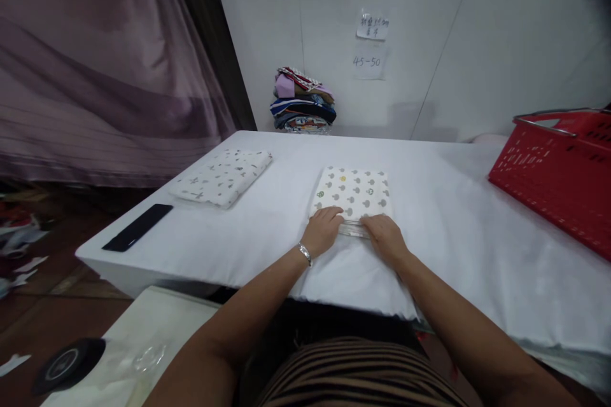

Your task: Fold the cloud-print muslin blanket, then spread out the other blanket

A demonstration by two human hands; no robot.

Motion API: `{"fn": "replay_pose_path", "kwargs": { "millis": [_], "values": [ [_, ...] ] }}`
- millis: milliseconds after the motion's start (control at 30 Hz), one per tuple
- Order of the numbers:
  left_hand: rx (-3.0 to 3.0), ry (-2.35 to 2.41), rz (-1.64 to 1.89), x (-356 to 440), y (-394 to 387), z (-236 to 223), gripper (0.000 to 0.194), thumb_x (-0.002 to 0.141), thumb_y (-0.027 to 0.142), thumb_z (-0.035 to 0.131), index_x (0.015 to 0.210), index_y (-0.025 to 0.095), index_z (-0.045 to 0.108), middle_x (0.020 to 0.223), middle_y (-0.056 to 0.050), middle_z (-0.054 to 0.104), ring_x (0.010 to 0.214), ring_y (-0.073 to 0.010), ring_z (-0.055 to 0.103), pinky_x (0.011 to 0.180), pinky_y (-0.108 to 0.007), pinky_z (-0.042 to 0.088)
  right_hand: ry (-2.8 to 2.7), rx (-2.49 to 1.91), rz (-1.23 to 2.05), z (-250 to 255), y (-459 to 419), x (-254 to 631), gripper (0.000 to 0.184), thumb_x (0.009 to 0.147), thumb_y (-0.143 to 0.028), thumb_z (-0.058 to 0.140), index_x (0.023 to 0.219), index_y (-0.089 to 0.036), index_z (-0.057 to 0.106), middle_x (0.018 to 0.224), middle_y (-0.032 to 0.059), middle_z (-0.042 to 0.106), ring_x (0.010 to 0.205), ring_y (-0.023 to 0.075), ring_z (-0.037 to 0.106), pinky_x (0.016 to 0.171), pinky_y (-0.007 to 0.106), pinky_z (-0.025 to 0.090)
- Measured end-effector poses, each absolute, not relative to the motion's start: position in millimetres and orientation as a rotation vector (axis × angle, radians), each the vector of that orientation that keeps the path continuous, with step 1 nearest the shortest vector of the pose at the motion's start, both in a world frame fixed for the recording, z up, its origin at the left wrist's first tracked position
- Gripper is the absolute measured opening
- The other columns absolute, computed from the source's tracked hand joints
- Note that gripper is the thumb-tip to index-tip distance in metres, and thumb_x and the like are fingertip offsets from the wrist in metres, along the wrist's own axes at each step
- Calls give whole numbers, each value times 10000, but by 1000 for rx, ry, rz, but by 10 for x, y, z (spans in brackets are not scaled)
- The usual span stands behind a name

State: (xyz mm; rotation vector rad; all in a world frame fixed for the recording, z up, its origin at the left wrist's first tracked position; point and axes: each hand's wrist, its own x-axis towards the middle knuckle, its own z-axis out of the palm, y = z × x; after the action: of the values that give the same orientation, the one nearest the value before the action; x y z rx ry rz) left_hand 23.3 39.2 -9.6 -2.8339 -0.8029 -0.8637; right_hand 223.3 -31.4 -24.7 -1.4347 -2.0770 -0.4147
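Note:
A folded white cloth lies flat on the table, printed with grey tree shapes and a few green and yellow marks. At its near left corner my left hand holds the edge, the fingers bent over the top. My right hand has hold of the near right corner in the same way. Between the hands, the layered near edge of the folds shows. Parts of the fingers and both near corners are hidden. To the left rests another folded white cloth with small dark prints, apart from my hands.
White fabric covers the table. A black flat object lies near its left edge. At the right stands a red basket. A pile of folded fabrics is against the wall, below paper signs. A pink curtain hangs left.

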Motion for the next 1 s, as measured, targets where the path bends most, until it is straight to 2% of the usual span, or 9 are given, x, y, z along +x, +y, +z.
{"fn": "replay_pose_path", "kwargs": {
  "millis": [133, 300, 467, 567, 767, 1000],
  "values": [
    [-2842, -723, -827, 281, 316, -62, 179, 864, 162, 433, 802, 191, 599, 1161, -48, 547, 1087, -200, 465, 879, -368, 388, -2063, -1424, -417, -248, -313, 2233, 220, 854, -113, 421, 1001, -173, 573, 875, 58, 648, 803, 190, 548, 740, 308, 394],
    [-2884, -802, -736, 336, 332, -71, 142, 856, 201, 488, 824, 206, 627, 1139, -33, 557, 1063, -197, 467, 866, -366, 380, -2061, -1404, -425, -241, -313, 2227, 214, 861, -118, 413, 990, -165, 578, 858, 61, 650, 783, 194, 553, 729, 314, 399],
    [-2891, -784, -672, 365, 346, -83, 179, 873, 176, 453, 785, 188, 608, 1101, -26, 574, 1035, -190, 476, 857, -354, 371, -2057, -1410, -413, -239, -315, 2223, 214, 873, -128, 400, 988, -173, 574, 850, 62, 645, 786, 194, 552, 729, 314, 392],
    [-2874, -829, -699, 392, 347, -116, 168, 880, 149, 420, 844, 176, 582, 1086, -36, 580, 1019, -178, 489, 851, -343, 373, -2064, -1424, -371, -222, -328, 2215, 215, 880, -138, 389, 998, -175, 566, 866, 68, 640, 801, 194, 546, 732, 313, 383],
    [-2879, -895, -756, 421, 364, -163, 133, 886, 151, 411, 872, 176, 541, 1028, -38, 601, 970, -163, 522, 825, -332, 377, -2103, -1478, -333, -188, -346, 2186, 227, 889, -279, 429, 1039, -161, 552, 859, 73, 628, 800, 201, 532, 733, 318, 365],
    [-2915, -920, -755, 417, 364, -125, 150, 901, 176, 386, 852, 179, 528, 922, -35, 612, 905, -162, 541, 804, -326, 375, -2072, -1487, -413, -236, -305, 2185, 203, 890, -207, 422, 1028, -158, 562, 883, 73, 647, 804, 200, 543, 742, 317, 369]
  ]
}}
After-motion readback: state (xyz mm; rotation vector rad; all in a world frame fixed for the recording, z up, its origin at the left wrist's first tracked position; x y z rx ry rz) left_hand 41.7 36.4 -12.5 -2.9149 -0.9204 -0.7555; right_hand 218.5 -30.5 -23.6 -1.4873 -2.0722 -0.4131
